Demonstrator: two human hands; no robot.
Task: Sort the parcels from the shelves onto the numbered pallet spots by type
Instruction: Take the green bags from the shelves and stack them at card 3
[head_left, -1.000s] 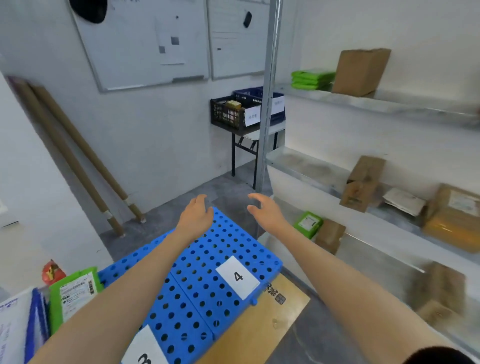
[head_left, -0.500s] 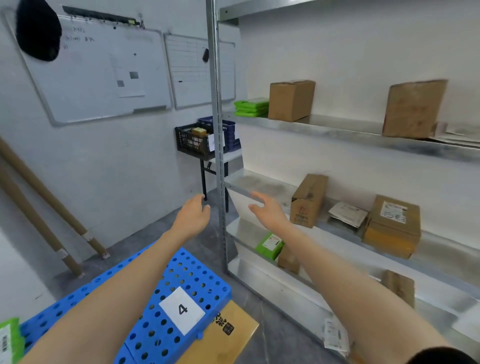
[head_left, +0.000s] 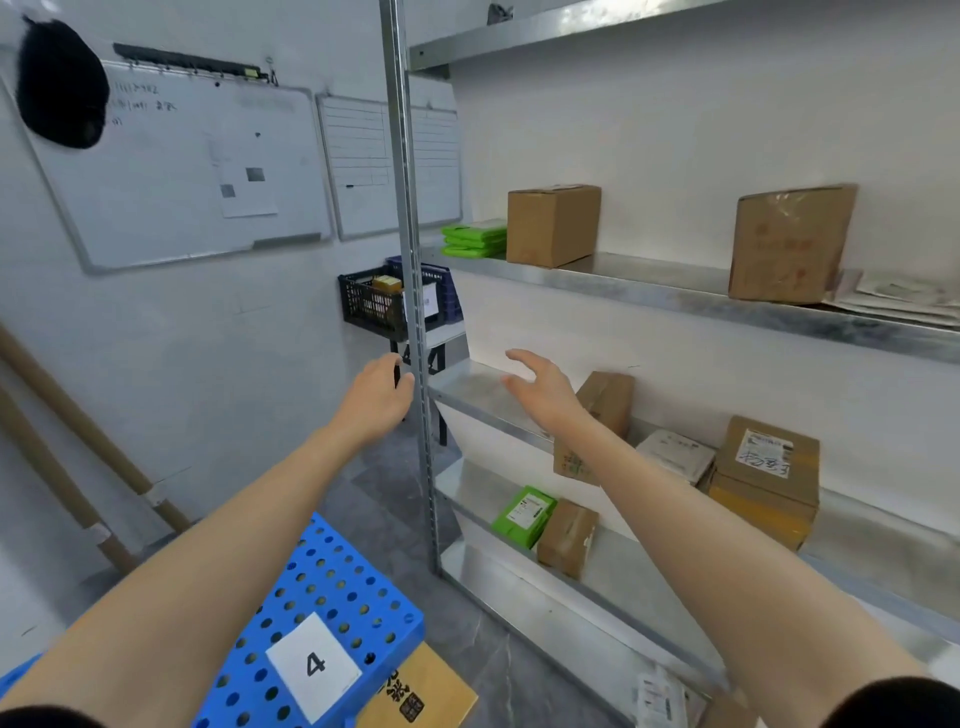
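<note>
Black basket (head_left: 369, 306) holds a yellow box (head_left: 387, 284) (cardboard parcels (head_left: 553, 224) sit on shelves (head_left: 649, 286)).

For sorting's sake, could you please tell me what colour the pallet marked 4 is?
The pallet is blue; see the head view.

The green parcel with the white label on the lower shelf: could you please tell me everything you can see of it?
The flat green plastic-looking parcel carries a white printed label on its upper face; the text is too small to read. It sits tilted on the lower grey metal shelf, apparently propped against the small brown cardboard box beside it. Only shelf and box appear to touch it.
</note>
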